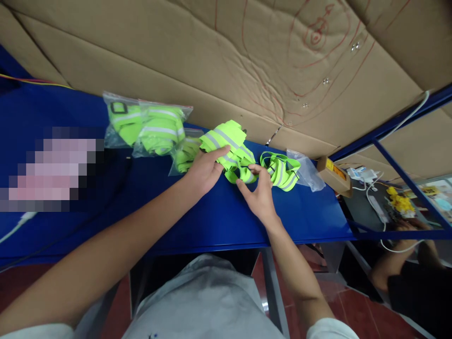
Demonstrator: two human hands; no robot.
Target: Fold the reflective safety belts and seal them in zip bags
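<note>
Above the blue tabletop my left hand is closed around a neon-yellow reflective strap, folded into a bundle with silver stripes. Its thumb lies over the top of the folds. Close by on the right, my right hand pinches a loop of the same strap between thumb and fingers. Just beyond that hand a second reflective strap bundle lies loose on the table. Behind my left wrist rests a bagged strap, partly hidden.
Two clear bags of neon straps lie at the back left. An empty plastic bag and a cardboard box are at the right end. A cardboard wall rises behind. Another person's arm shows beyond the blue frame.
</note>
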